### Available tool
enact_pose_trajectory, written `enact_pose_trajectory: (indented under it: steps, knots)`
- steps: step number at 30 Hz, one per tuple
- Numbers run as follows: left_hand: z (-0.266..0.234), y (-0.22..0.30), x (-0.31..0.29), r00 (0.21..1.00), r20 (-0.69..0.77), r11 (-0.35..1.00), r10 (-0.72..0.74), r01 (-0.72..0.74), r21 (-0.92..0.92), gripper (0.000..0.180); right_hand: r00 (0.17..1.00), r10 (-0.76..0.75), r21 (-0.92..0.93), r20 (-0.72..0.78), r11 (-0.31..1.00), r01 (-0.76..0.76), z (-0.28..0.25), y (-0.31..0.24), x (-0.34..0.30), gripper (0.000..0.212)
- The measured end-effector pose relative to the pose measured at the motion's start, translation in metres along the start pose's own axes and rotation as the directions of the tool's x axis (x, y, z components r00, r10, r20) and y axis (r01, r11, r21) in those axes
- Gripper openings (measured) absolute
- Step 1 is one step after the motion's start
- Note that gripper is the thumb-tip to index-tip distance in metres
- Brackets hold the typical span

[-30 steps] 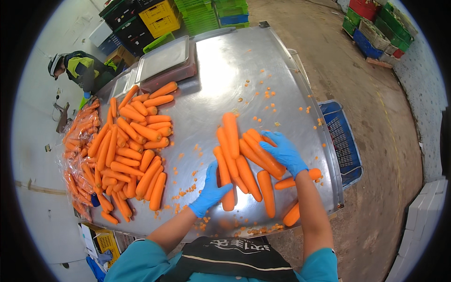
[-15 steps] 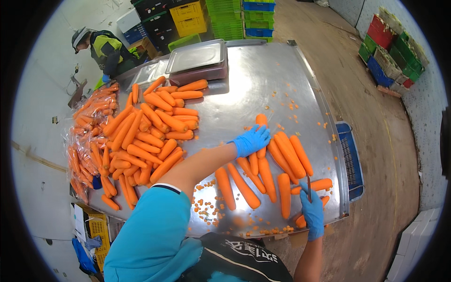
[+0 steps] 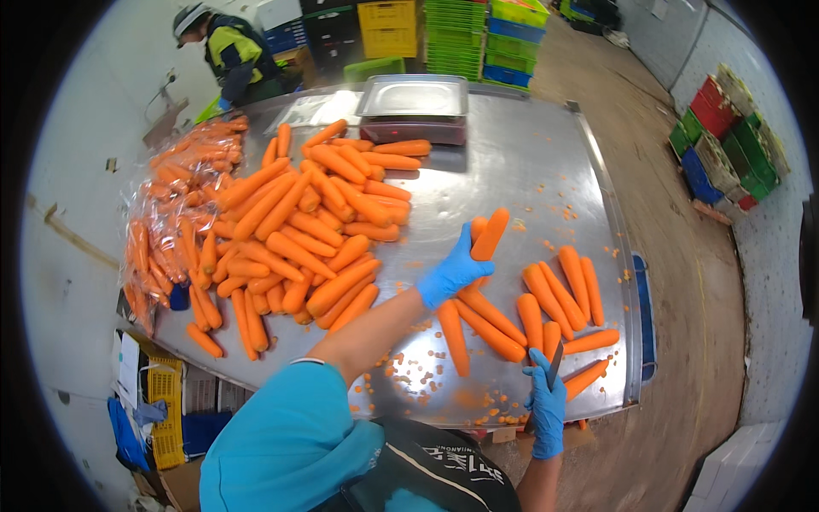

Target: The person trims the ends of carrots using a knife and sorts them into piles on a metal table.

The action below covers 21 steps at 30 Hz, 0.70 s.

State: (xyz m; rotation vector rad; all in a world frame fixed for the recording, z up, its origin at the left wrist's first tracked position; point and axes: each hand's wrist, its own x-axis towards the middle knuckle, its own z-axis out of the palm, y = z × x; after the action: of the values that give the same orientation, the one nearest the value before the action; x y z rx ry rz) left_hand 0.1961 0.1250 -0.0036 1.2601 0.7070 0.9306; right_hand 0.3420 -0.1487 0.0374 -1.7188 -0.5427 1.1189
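My left hand [image 3: 454, 271], in a blue glove, is closed around a carrot [image 3: 490, 235] raised over the middle of the steel table; another carrot shows behind it, and whether I grip that one too is unclear. Below the hand lie a few loose carrots [image 3: 495, 331]. In my right hand [image 3: 546, 411], also gloved, is a knife [image 3: 554, 365] with its blade pointing up, close to the table's front edge. Several carrots [image 3: 561, 294] lie beside and beyond the knife, one of them right next to my right fingers.
A big heap of carrots [image 3: 299, 243] covers the table's left side, with bagged carrots [image 3: 192, 171] beyond. A scale [image 3: 414, 107] stands at the back. Orange trimmings [image 3: 401, 375] litter the steel table [image 3: 503, 128]. At the far left a person [image 3: 235, 55] bends over. Crates [image 3: 725, 128] stand at right.
My left hand has closed on a carrot and lifted it off the table. My right hand, with the knife, has drawn slightly toward me. The view has shifted.
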Motion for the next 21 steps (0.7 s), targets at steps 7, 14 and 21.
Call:
enact_pose_trajectory:
  steps: [7,14,21]
  knots:
    - [-0.044,0.044,-0.102,0.951,0.257,0.678,-0.173,0.304,-0.670,0.071,0.990,-0.032,0.114,0.136,0.993,0.016,0.094,0.001,0.010,0.051]
    - [-0.073,0.060,-0.152,0.952,0.275,0.590,-0.132,0.298,-0.750,0.080,0.988,-0.083,0.184,0.127,0.981,0.058,0.145,0.021,-0.021,0.050]
    - [-0.107,0.053,-0.172,0.874,0.471,0.456,-0.117,0.469,-0.756,0.074,0.975,-0.171,-0.087,0.145,0.979,0.185,0.163,0.034,-0.056,0.044]
